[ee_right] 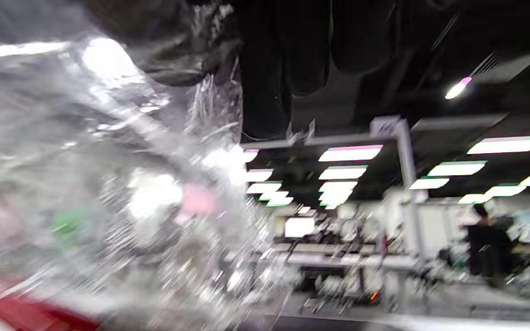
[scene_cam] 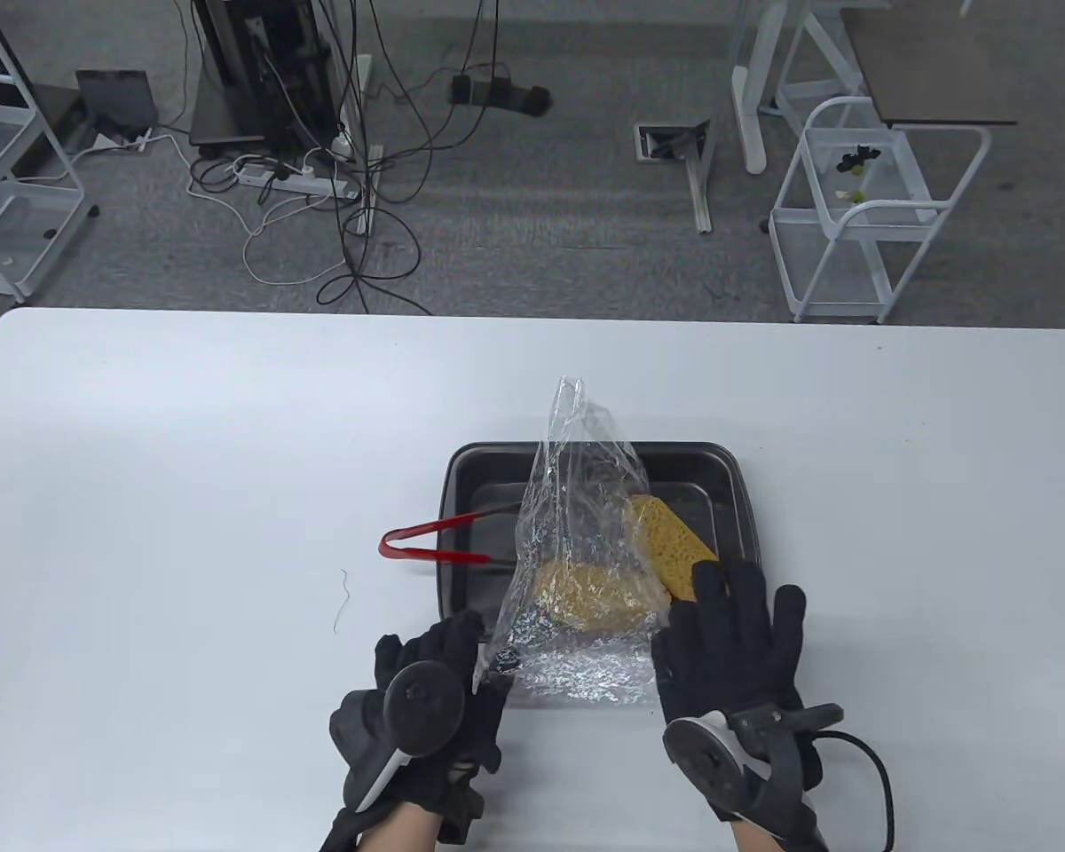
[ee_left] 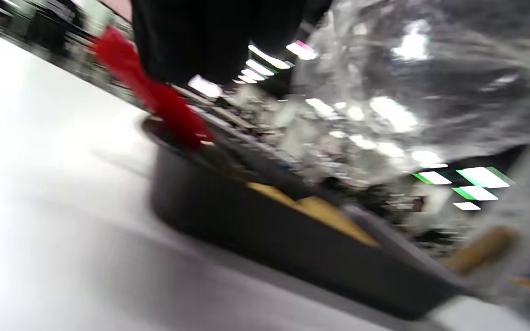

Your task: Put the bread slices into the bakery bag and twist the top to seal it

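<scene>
Crinkly clear plastic of the bakery bag (scene_cam: 577, 550) pinched at its 7 o'clock corner by left hand (scene_cam: 426, 701), one bread slice (scene_cam: 586, 599) inside, over the dark tray (scene_cam: 728, 470). At 3 o'clock, right hand (scene_cam: 737, 657) with fingers straight and spread, nudging second slice (scene_cam: 670, 541). Best to hold the mouth wide and slide gently, no tearing.

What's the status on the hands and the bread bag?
Left hand pinches the clear crinkly plastic bag at its near edge. Right hand open beside it. Two yellow bread slices inside, top untwisted. Red tongs rest across the black tray.
</scene>
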